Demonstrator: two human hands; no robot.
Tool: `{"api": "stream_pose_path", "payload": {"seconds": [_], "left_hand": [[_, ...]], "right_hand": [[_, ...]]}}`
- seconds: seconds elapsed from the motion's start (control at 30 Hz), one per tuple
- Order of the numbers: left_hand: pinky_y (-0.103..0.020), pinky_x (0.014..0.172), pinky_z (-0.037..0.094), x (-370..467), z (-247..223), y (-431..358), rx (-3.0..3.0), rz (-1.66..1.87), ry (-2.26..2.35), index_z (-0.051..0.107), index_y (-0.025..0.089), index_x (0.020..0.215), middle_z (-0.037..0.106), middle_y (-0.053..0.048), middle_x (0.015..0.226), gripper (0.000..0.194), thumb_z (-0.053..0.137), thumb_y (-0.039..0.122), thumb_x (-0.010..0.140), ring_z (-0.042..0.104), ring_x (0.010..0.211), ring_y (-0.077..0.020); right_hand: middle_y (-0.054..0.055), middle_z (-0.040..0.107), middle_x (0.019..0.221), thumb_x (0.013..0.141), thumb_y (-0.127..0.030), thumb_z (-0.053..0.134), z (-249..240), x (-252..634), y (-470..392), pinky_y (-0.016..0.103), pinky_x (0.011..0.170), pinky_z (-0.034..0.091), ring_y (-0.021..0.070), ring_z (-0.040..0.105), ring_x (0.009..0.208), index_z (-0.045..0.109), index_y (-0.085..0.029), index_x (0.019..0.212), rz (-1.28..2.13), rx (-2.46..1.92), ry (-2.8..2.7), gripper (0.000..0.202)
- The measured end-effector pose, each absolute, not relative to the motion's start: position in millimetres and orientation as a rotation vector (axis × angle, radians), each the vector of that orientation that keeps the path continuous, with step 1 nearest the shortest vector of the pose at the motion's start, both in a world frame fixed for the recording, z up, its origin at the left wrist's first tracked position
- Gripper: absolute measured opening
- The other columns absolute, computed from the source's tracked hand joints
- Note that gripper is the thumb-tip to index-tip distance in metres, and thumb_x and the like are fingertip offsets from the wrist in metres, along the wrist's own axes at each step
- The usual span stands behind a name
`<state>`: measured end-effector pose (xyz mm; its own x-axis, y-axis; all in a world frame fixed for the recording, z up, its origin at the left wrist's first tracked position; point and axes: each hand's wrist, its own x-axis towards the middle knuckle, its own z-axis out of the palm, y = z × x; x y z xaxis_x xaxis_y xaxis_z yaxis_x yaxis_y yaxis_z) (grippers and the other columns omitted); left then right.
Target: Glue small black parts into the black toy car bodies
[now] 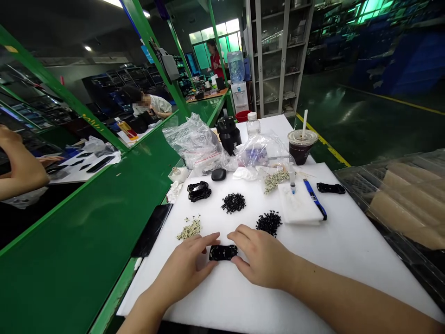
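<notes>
A small black plastic part shaped like a toy car chassis [223, 253] lies flat on the white work surface, between my two hands. My left hand [189, 260] is at its left end, thumb by the lower corner and index finger above the top edge. On the other side is my right hand [259, 255], its thumb close to the lower right corner and its fingers spread above. Both hands have thumb and fingers apart; whether the fingertips touch the part is hard to tell. Small pale pieces [189, 229] lie beyond my left hand, small black pieces [269, 222] beyond my right.
Another black pile [234, 202] and stacked black chassis parts [199, 190] sit farther back. To the right are a white pad [301, 206], a blue pen-like tool [314, 198], a single chassis [331, 188] and an iced drink [301, 146]. Plastic bags [198, 144] and a black bottle [229, 134] stand behind.
</notes>
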<state>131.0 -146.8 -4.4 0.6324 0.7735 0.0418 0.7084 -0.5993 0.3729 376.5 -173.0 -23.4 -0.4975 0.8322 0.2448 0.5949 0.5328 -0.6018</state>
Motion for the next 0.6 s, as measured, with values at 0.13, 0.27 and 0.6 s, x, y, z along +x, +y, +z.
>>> {"api": "stream_pose_path", "payload": {"seconds": [0.13, 0.27, 0.6], "left_hand": [[-0.032, 0.078, 0.056, 130, 4, -118, 2.567, 0.453, 1.167, 0.060, 0.028, 0.124, 0.072, -0.003, 0.102, 0.038, 0.061, 0.024, 0.086, 0.066, 0.085, -0.0180], [-0.037, 0.091, 0.053, 147, 16, -54, 2.505, 0.661, 1.460, 0.057, 0.023, 0.130, 0.070, -0.006, 0.116, 0.045, 0.061, 0.039, 0.088, 0.064, 0.104, -0.0228], [-0.044, 0.109, 0.040, 190, 9, 14, 2.713, 0.455, 1.358, 0.070, 0.022, 0.111, 0.070, -0.007, 0.117, 0.034, 0.065, 0.031, 0.079, 0.054, 0.119, -0.0300]], "right_hand": [[0.008, 0.054, 0.099, 0.092, -0.024, 0.050, -21, 374, -172, 0.032, 0.063, 0.045, 0.0182, 0.053, 0.071, 0.059, -0.014, 0.103, 0.516, -1.199, -2.115, 0.017], [0.006, 0.052, 0.093, 0.089, -0.022, 0.050, -22, 372, -172, 0.031, 0.060, 0.040, 0.0167, 0.048, 0.067, 0.058, -0.015, 0.095, 0.432, -1.171, -2.067, 0.012], [0.006, 0.054, 0.095, 0.087, -0.019, 0.050, -26, 378, -171, 0.032, 0.062, 0.041, 0.0187, 0.051, 0.071, 0.059, -0.017, 0.095, 0.453, -1.147, -2.157, 0.012]]}}
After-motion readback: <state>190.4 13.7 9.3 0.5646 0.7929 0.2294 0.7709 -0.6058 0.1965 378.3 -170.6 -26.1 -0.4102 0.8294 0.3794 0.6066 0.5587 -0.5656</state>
